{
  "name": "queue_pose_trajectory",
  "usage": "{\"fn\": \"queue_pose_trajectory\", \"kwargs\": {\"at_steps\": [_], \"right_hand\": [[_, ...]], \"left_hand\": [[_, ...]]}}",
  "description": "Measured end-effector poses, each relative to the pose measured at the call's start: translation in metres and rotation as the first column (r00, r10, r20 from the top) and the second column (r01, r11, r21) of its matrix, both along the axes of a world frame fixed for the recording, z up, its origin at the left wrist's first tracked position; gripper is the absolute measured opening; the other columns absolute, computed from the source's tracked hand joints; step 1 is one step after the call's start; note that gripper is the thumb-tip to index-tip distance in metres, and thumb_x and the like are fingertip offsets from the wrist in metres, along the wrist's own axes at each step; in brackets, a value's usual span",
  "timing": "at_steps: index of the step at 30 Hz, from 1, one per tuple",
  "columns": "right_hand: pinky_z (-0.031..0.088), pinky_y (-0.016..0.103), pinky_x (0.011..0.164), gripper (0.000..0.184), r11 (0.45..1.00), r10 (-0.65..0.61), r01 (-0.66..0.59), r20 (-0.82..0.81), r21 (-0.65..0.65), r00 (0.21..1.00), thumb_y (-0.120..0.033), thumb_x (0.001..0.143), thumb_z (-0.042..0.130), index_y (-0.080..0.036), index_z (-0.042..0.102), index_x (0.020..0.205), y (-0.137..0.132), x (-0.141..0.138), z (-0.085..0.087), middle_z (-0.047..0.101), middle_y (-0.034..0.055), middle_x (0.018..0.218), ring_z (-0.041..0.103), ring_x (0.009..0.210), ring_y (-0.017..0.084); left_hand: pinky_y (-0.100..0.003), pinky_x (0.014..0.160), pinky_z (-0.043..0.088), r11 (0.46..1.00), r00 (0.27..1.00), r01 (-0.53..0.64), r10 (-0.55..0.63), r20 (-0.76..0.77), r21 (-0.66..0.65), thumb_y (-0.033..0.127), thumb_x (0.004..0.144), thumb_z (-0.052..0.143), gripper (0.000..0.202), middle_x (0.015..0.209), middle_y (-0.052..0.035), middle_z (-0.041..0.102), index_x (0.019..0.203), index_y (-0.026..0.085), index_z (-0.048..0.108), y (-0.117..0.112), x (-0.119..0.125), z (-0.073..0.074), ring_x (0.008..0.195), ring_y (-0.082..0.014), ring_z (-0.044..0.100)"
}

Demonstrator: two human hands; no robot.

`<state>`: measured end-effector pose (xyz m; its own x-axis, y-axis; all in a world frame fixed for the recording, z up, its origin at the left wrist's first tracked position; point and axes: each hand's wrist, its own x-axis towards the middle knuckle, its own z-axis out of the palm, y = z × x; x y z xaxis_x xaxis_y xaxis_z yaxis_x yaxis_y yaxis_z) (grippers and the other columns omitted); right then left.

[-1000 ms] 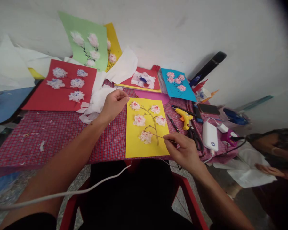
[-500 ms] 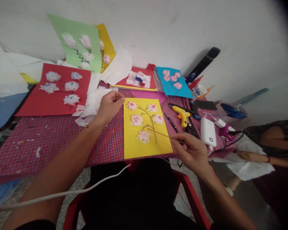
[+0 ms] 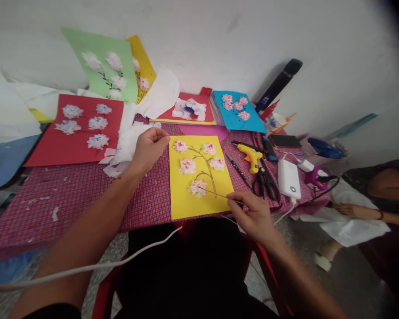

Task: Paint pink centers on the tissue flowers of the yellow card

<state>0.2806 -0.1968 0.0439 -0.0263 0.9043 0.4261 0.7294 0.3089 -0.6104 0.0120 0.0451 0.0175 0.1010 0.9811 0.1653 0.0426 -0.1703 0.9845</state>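
Observation:
A yellow sheet of paper (image 3: 182, 208) lies before me with several crumpled white-and-pink paper flowers along a drawn brown branch. At its upper left corner, my left hand (image 3: 152, 145) pinches the paper between thumb and fingers. My right hand (image 3: 251, 212) reaches over the lower right edge, its fingers closed around a thin brown stick (image 3: 216, 193). The stick's far tip meets the lowest flower (image 3: 197, 188); whether it presses in or hovers just above, I cannot tell.
A yellow glue gun (image 3: 252, 157), black scissors (image 3: 266, 184), a dark pen (image 3: 238, 170) and a white power bank (image 3: 289, 178) lie to the right. Red (image 3: 46, 148), green (image 3: 78, 48) and blue (image 3: 221, 115) flower sheets stand behind. Another person's hand (image 3: 347, 209) is at far right.
My right hand has moved left and slightly down, and the stick's tip has gone from the branch onto the lowest flower. The left hand still pinches the corner. The view has shifted slightly.

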Motion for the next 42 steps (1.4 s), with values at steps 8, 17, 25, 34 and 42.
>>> {"fn": "queue_pose_trajectory", "kwargs": {"at_steps": [8,17,25,34,42], "right_hand": [[0.058,0.028,0.066,0.011,1.0,0.004,-0.005,0.023,0.026,1.0,-0.016,0.096,0.065,-0.023,0.074,0.096,0.004,-0.003,0.003,0.078,0.0018,0.083,0.074,0.071,0.016],[0.057,0.029,0.066,0.011,1.0,-0.028,0.028,0.017,-0.006,0.999,-0.018,0.095,0.065,-0.023,0.074,0.095,0.006,-0.001,0.005,0.079,0.0024,0.084,0.074,0.072,0.017],[0.058,0.031,0.067,0.012,0.999,-0.038,0.038,0.02,0.003,0.999,-0.019,0.095,0.064,-0.024,0.074,0.096,0.006,-0.002,0.0,0.079,0.0026,0.085,0.075,0.073,0.018],[0.057,0.03,0.067,0.014,0.999,0.043,-0.043,0.055,0.004,0.998,-0.015,0.096,0.063,-0.024,0.074,0.098,0.01,-0.004,0.008,0.078,0.0031,0.085,0.075,0.074,0.018],[0.057,0.031,0.066,0.012,1.0,-0.019,0.018,0.031,0.012,0.999,-0.018,0.096,0.063,-0.024,0.074,0.096,0.005,0.0,0.009,0.077,0.003,0.084,0.073,0.073,0.018]], "left_hand": [[-0.024,0.043,0.031,1.0,1.0,-0.002,0.002,0.015,-0.003,0.023,0.08,0.073,0.009,0.066,0.0019,0.057,0.083,0.022,0.065,-0.004,0.002,0.006,0.051,-0.009,0.044],[-0.025,0.043,0.031,1.0,1.0,0.004,-0.004,0.022,-0.011,0.024,0.08,0.073,0.01,0.066,0.0022,0.058,0.083,0.023,0.063,-0.003,0.002,0.005,0.05,-0.0091,0.044],[-0.024,0.043,0.032,1.0,1.0,0.011,-0.011,0.007,0.007,0.024,0.082,0.072,0.009,0.065,0.0021,0.058,0.085,0.023,0.064,-0.003,0.002,0.004,0.049,-0.0088,0.044],[-0.024,0.041,0.03,1.0,1.0,0.012,-0.011,0.015,-0.005,0.025,0.081,0.073,0.01,0.065,0.0026,0.057,0.084,0.023,0.064,-0.002,0.001,0.003,0.048,-0.0083,0.044],[-0.023,0.041,0.031,1.0,1.0,0.009,-0.009,0.015,-0.006,0.025,0.079,0.072,0.011,0.065,0.0028,0.057,0.083,0.023,0.062,-0.003,0.004,0.006,0.047,-0.008,0.043]]}}
